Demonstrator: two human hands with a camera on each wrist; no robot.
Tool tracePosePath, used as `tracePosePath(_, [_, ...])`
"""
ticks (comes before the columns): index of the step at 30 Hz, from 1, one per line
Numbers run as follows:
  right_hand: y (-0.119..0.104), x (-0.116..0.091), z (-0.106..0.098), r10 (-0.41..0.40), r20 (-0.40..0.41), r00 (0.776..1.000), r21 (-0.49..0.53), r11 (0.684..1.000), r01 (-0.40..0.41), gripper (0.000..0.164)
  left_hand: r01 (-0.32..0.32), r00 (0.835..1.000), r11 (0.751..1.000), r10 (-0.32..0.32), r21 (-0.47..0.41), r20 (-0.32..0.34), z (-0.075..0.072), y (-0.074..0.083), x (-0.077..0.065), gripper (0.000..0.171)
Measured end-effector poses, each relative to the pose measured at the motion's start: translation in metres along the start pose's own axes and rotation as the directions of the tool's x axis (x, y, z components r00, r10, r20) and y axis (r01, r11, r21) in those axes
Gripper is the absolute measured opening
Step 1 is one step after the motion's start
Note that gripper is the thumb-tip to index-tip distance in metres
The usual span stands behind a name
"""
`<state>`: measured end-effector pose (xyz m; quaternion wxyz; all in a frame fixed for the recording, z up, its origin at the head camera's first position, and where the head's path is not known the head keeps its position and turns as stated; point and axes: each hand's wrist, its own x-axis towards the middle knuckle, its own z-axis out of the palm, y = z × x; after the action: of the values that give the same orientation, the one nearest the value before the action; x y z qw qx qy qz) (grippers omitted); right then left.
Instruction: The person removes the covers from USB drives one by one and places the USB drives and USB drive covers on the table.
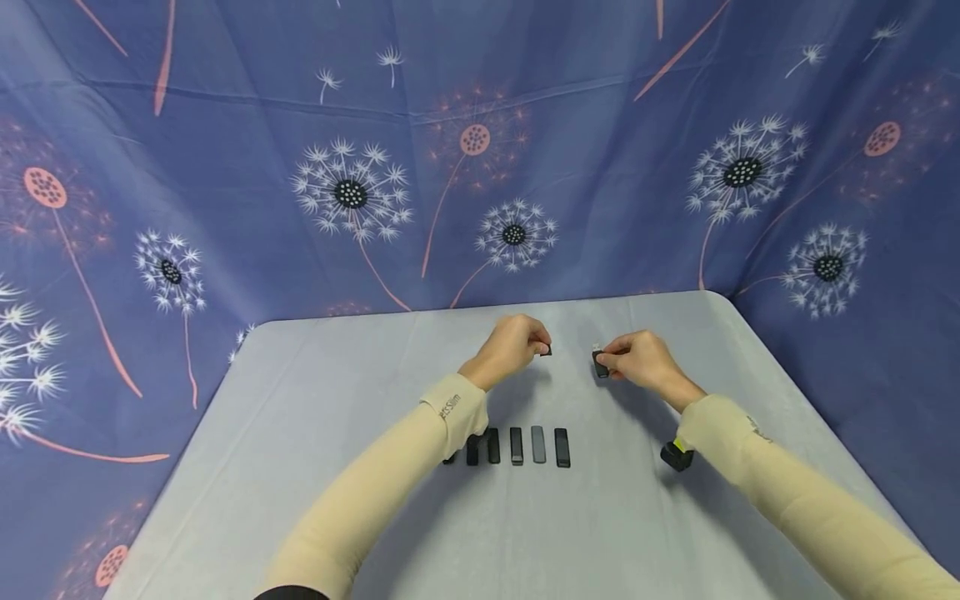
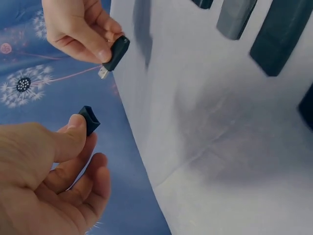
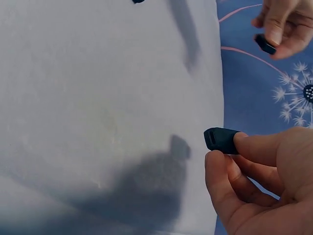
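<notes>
Above the far part of the table, my left hand [image 1: 512,346] pinches a small black USB cap [image 2: 89,120] between thumb and fingers; its hollow end shows in the left wrist view. To the right, my right hand [image 1: 639,360] holds a black USB stick [image 1: 600,363] by its body, and the bare metal plug [image 2: 103,72] sticks out. Cap and stick are apart, with a hand's width or so between them. In the right wrist view the stick's other end, with a slot in it, faces the camera.
Several dark USB sticks stand in a row on the table nearer me, among them a grey one [image 1: 538,444] and a black one [image 1: 562,447]. My left sleeve [image 1: 405,454] partly covers the row's left end. A black object with a yellow-green part [image 1: 677,455] is by my right sleeve.
</notes>
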<state>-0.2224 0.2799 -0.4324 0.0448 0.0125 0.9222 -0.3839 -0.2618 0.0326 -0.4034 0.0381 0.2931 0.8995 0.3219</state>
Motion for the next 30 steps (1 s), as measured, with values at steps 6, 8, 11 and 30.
tracePosePath(6, [0.01,0.004,0.004,0.007,-0.007,1.0,-0.019,1.0,-0.007,0.029,-0.011,0.999,0.997,0.008,0.072,0.04,0.005,0.008,0.014,0.011])
tracePosePath(8, [0.012,0.006,0.006,0.008,-0.01,1.0,-0.024,1.0,-0.008,0.029,-0.01,0.999,0.996,0.005,0.094,0.053,0.008,0.008,0.016,0.011])
tracePosePath(11, [0.013,0.01,0.008,0.007,-0.005,1.0,-0.016,1.0,-0.007,0.029,-0.006,0.998,0.993,-0.001,0.12,0.055,0.014,0.007,0.019,0.011])
tracePosePath(30, [0.019,0.026,0.021,0.062,-0.002,0.998,-0.043,0.997,-0.062,0.027,0.041,0.991,0.971,-0.07,0.235,0.115,0.042,0.004,0.046,0.01])
